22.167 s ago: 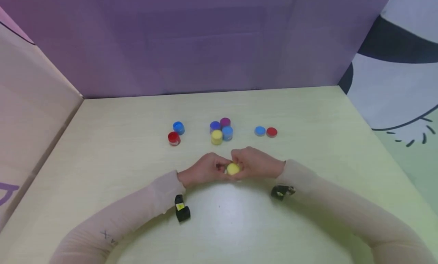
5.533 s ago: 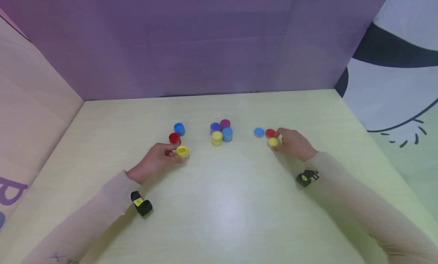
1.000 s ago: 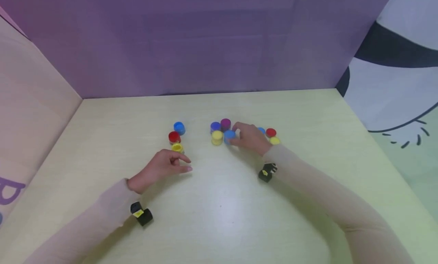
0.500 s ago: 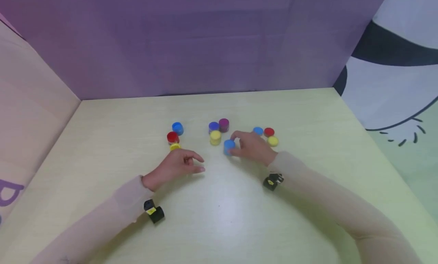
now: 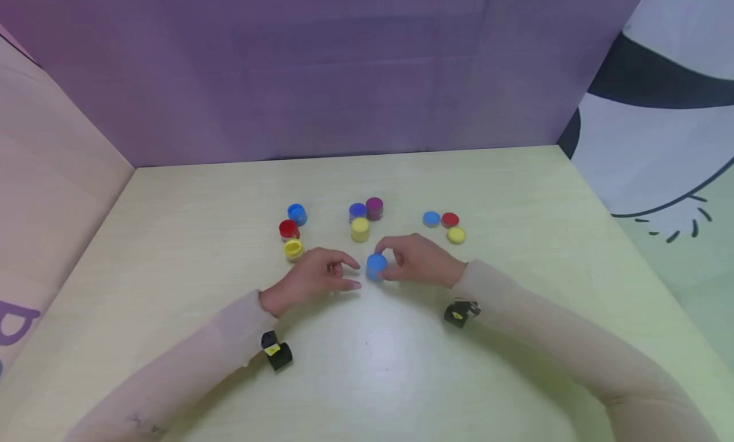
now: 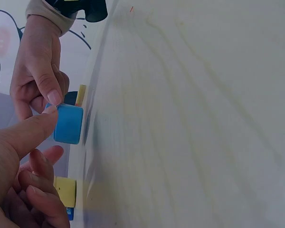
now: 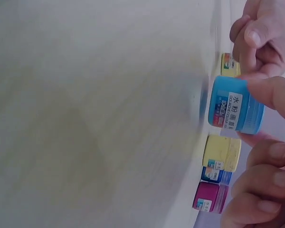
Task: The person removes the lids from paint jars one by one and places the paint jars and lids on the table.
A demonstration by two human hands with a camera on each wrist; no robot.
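Note:
A light blue gouache paint jar (image 5: 376, 267) with its lid on is pinched between the thumb and fingers of my right hand (image 5: 422, 262), low over the middle of the table. In the right wrist view the jar (image 7: 228, 105) shows a printed white label on its side. My left hand (image 5: 315, 276) is just left of the jar, thumb and index finger parted toward it and nothing held. In the left wrist view the left thumb (image 6: 33, 127) overlaps the edge of the blue jar (image 6: 70, 124).
Behind the hands stand lidded yellow (image 5: 360, 230), violet-blue (image 5: 357, 211) and magenta (image 5: 374, 208) jars. To the left are lidless blue (image 5: 297, 214), red (image 5: 289, 230) and yellow (image 5: 293, 249) jars. Blue (image 5: 431, 219), red (image 5: 450, 220) and yellow (image 5: 456, 235) lids lie at right.
The yellow jar, earlier in both hands, now stands lidless at left, its lid at right. My right hand has drawn the blue jar nearer from the cluster; my left hand has moved right.

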